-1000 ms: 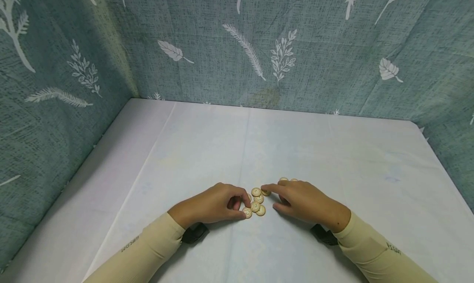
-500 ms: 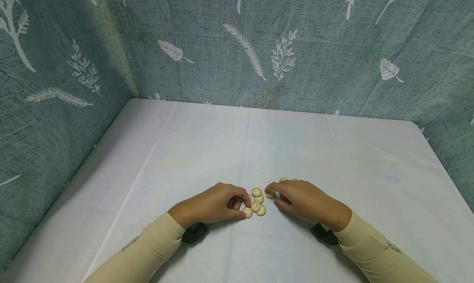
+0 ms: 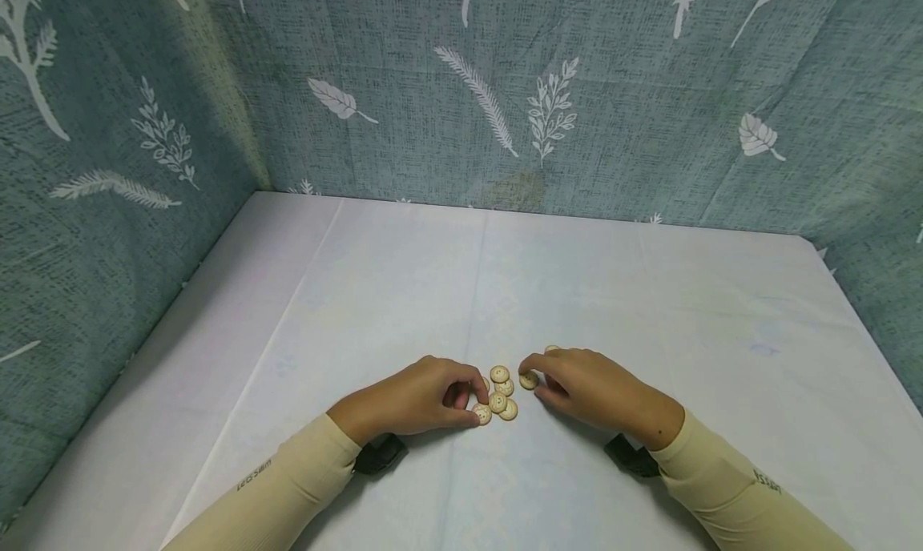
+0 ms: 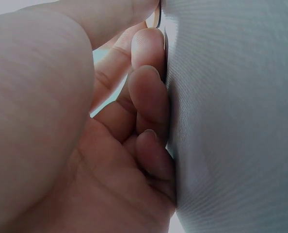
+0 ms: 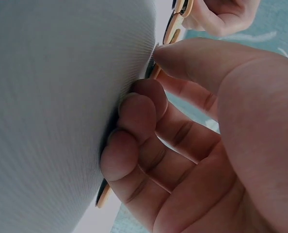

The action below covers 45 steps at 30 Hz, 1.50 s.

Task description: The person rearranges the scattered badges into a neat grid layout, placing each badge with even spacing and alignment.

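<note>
Several round, pale wooden buttons lie on the white cloth between the two hands in the head view. My left hand (image 3: 436, 395) rests on the cloth with fingers curled, thumb and index finger at the edges of one button (image 3: 481, 414). My right hand (image 3: 594, 391) holds another button (image 3: 529, 380) between index finger and thumb, a little apart from the cluster. In the right wrist view this button (image 5: 155, 72) shows edge-on at the thumb tip, the other fingers curled against the cloth. The left wrist view shows just a sliver of button (image 4: 154, 18) by the thumb.
A small cluster of overlapping buttons (image 3: 497, 402) sits between the hands. One more button (image 3: 552, 348) peeks out behind the right hand, mostly hidden. The white-covered table (image 3: 404, 279) meets a green leaf-patterned cloth (image 3: 404, 150) at the back and left.
My right index finger has drawn one button slightly right and nearer, away from the cluster, and has bent toward the thumb. The left hand has stayed still.
</note>
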### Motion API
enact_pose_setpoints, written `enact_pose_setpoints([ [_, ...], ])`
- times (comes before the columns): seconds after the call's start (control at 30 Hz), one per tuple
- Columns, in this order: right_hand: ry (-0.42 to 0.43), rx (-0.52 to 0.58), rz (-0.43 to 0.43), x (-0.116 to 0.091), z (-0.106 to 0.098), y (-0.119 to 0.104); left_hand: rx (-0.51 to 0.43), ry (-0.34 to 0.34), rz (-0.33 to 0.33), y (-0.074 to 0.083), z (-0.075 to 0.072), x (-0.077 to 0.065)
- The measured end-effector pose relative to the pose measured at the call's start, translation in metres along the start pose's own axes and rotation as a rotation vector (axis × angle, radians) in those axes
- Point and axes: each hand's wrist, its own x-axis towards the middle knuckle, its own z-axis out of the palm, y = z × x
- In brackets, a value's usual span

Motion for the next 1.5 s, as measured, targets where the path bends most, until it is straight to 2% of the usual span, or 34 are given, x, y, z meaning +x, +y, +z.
enact_pose_setpoints([
  [0.43, 0.005, 0.005, -0.002, -0.0004, 0.0005, 0.0001, 0.001, 0.003, 0.01, -0.0007, 0.0001, 0.0008],
  [0.93, -0.002, 0.026, 0.023, -0.0003, -0.0004, 0.0008, 0.001, -0.006, -0.026, 0.003, -0.001, 0.0003],
  [1.17, -0.006, 0.026, 0.048, -0.0009, -0.003, -0.0001, 0.008, -0.003, -0.01, 0.0035, -0.0023, 0.0013],
  [1.5, -0.045, 0.029, 0.058, -0.0031, -0.0035, -0.0004, -0.017, -0.009, -0.015, 0.0004, 0.0, 0.0002],
])
